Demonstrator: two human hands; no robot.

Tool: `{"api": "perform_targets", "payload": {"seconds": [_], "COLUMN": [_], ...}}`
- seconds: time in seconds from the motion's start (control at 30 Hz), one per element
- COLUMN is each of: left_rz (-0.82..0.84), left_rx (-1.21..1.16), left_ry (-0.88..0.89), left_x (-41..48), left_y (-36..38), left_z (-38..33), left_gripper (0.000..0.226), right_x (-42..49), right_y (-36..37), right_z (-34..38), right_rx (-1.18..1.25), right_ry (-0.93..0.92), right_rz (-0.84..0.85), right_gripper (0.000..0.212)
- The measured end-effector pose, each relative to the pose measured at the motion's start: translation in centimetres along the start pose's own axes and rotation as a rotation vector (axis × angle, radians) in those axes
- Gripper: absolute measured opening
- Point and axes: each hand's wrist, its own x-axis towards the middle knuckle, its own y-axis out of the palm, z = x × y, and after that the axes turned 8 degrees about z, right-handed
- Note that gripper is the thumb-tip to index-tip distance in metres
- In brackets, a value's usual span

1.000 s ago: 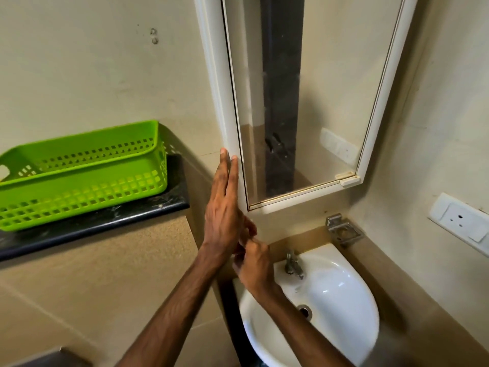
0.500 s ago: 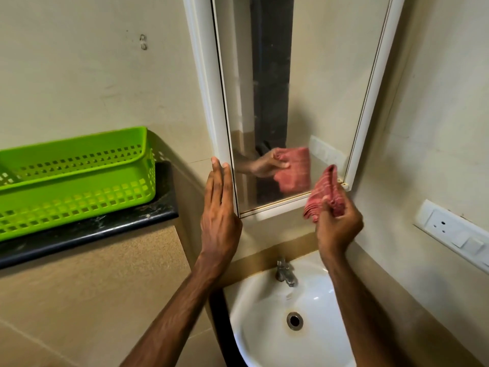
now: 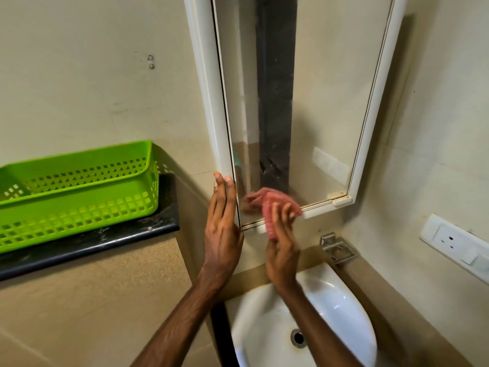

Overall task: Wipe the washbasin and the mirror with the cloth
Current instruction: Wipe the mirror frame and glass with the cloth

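Soft, light red cloth (image 3: 270,207) bunched in right hand (image 3: 281,250), fingers curled round; best gripped mid-bunch; left hand (image 3: 222,223) fingers straight on mirror frame (image 3: 211,115).

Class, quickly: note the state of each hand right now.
Left hand: open, straight fingers against the mirror frame.
Right hand: holding the red cloth.

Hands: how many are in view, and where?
2. The left hand lies flat against the mirror's left frame; the right hand holds the red cloth against the mirror's lower edge.
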Motion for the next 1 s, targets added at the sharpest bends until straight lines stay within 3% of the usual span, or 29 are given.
{"api": "perform_targets", "payload": {"seconds": [0.07, 0.13, 0.27, 0.37, 0.5, 0.67, 0.77, 0.83, 0.9, 1.0], "left_rz": [-0.027, -0.043, -0.028, -0.019, -0.018, 0.001, 0.01, -0.001, -0.041, -0.085], "left_rx": [-0.061, -0.116, -0.129, -0.09, -0.034, -0.042, -0.066, -0.091, -0.136, -0.158], "left_ry": [0.022, 0.009, 0.003, -0.013, -0.035, -0.046, -0.029, 0.002, -0.003, -0.046], "left_x": [0.0, 0.0, -0.2, -0.2, -0.1, -0.1, -0.2, 0.0, 0.1, 0.2], "left_y": [-0.2, -0.4, -0.6, -0.7, -0.4, -0.5, -1.1, -1.6, -2.0, -2.8], "left_z": [0.3, 0.3, 0.0, -0.3, -0.7, -1.0, -0.9, -0.6, -0.3, -0.4], "left_gripper": [0.098, 0.102, 0.109, 0.115, 0.115, 0.117, 0.114, 0.106, 0.093, 0.089], "right_x": [-2.4, -3.4, -0.4, 3.1, 9.5, 9.4, 5.5, 3.3, 2.3, 4.6], "right_y": [2.1, 3.0, 0.8, -3.4, -8.6, -6.3, -2.2, 0.5, 2.1, 1.0], "right_z": [0.9, 0.4, -2.2, -4.7, -8.8, -5.4, -1.2, 1.3, 2.8, 2.8], "right_rx": [-0.045, -0.068, -0.214, -0.212, -0.086, -0.044, -0.021, -0.032, -0.086, -0.193], "right_ry": [-0.169, -0.28, -0.43, -0.275, 0.043, 0.13, -0.005, -0.207, -0.398, -0.54], "right_rz": [0.136, 0.236, 0.242, 0.113, -0.187, -0.239, -0.089, 0.087, 0.215, 0.241], "right_gripper": [0.055, 0.074, 0.078, 0.065, 0.057, 0.068, 0.055, 0.053, 0.062, 0.074]}}
